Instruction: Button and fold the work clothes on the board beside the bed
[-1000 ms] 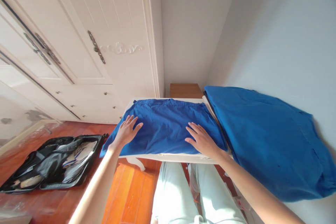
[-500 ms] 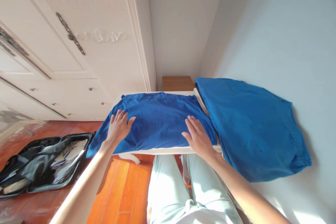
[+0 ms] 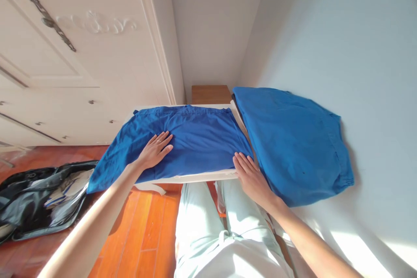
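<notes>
Palms down, the left hand point(image 3: 155, 150) lies flat and open on the shirt point(image 3: 195, 137), fingers loosely spread. The right hand point(image 3: 252, 176) is open too, fingers straight and close together, resting on the shirt's near right corner at the desk point(image 3: 195, 178) edge. The shirt is spread between both hands, and its left end hangs off the desk over the floor point(image 3: 150, 226). A second cloth point(image 3: 293, 139) lies just to the right against the wall, and an open bag point(image 3: 32, 200) sits on the floor to the left.
</notes>
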The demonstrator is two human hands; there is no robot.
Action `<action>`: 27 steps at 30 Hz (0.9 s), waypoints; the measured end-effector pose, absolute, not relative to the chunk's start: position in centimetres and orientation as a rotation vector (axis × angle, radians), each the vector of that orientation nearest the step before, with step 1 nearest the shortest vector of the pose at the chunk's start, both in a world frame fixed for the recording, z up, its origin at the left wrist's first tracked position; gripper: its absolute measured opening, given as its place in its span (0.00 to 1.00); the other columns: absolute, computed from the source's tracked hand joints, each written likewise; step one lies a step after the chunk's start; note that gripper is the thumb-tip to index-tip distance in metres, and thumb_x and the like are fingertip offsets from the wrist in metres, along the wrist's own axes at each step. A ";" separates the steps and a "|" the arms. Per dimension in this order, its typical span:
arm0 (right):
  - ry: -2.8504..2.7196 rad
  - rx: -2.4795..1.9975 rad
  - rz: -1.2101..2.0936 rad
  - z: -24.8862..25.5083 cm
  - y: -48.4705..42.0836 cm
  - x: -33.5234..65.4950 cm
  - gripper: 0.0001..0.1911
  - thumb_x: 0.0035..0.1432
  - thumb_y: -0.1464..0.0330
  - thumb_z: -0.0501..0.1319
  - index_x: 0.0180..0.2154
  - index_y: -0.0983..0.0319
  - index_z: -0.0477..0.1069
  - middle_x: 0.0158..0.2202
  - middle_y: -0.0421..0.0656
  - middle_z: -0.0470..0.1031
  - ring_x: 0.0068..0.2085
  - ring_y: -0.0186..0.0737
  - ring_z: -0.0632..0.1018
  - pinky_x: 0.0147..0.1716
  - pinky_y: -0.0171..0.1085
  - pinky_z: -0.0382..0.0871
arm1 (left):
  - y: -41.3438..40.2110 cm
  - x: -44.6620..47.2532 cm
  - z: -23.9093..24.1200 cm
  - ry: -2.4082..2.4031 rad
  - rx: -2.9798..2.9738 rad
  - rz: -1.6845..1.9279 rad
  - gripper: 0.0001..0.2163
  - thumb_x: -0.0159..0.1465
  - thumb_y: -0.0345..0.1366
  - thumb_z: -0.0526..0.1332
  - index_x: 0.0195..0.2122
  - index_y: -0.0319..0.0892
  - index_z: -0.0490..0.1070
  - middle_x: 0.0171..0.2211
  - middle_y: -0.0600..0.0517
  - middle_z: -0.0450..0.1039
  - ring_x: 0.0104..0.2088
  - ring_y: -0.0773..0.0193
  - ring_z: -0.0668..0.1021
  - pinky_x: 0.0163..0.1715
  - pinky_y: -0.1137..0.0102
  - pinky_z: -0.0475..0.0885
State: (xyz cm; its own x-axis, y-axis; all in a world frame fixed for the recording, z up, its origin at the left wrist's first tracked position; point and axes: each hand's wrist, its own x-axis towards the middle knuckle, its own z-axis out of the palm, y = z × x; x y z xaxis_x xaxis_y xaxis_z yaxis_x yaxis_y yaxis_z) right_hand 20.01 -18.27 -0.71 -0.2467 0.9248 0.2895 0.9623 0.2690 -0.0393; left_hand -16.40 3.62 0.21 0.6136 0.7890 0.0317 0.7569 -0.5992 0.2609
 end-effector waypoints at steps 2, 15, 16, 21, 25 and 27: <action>-2.237 -1.712 -0.145 0.0 -19.5 18.9 0.30 0.65 0.74 0.50 0.67 0.65 0.50 0.67 0.52 0.54 0.67 0.49 0.56 0.64 0.52 0.56 | 2.7 -15.6 1.3 1.287 2.562 0.246 0.29 0.70 0.51 0.40 0.65 0.39 0.57 0.67 0.44 0.53 0.68 0.55 0.53 0.66 0.53 0.49; -2.216 -1.743 -0.059 1.0 -16.1 20.2 0.07 0.63 0.71 0.58 0.38 0.59 0.75 0.36 0.45 0.74 0.40 0.45 0.73 0.43 0.43 0.67 | -6.2 -6.9 2.3 0.489 3.139 0.240 0.08 0.64 0.34 0.60 0.43 0.41 0.74 0.50 0.43 0.74 0.54 0.54 0.74 0.55 0.58 0.66; -2.249 -1.739 -0.054 1.4 -15.9 20.5 0.08 0.63 0.72 0.57 0.36 0.59 0.75 0.34 0.44 0.74 0.39 0.44 0.73 0.41 0.42 0.66 | -6.0 -7.3 2.2 0.492 3.121 0.261 0.07 0.65 0.35 0.59 0.40 0.41 0.75 0.48 0.43 0.76 0.52 0.55 0.75 0.53 0.59 0.68; -2.345 -1.697 -0.103 3.7 -15.7 21.7 0.12 0.64 0.75 0.53 0.32 0.60 0.73 0.32 0.45 0.73 0.37 0.43 0.72 0.39 0.40 0.64 | -5.6 -8.5 3.0 0.714 2.967 0.383 0.12 0.69 0.37 0.53 0.35 0.40 0.75 0.33 0.47 0.78 0.35 0.61 0.80 0.37 0.68 0.71; -2.107 -1.710 0.108 4.8 -17.2 20.7 0.13 0.66 0.69 0.51 0.34 0.60 0.73 0.33 0.45 0.74 0.38 0.43 0.73 0.41 0.40 0.66 | -5.8 -8.4 3.6 0.911 2.815 0.490 0.13 0.70 0.39 0.53 0.38 0.40 0.75 0.32 0.48 0.79 0.32 0.61 0.80 0.32 0.71 0.69; -1.882 -1.728 0.487 4.3 -18.4 18.7 0.14 0.66 0.62 0.53 0.33 0.60 0.73 0.31 0.44 0.75 0.35 0.42 0.75 0.38 0.40 0.68 | -5.9 -8.3 3.7 0.947 2.756 0.537 0.13 0.70 0.38 0.53 0.37 0.40 0.75 0.33 0.48 0.79 0.33 0.61 0.80 0.33 0.71 0.69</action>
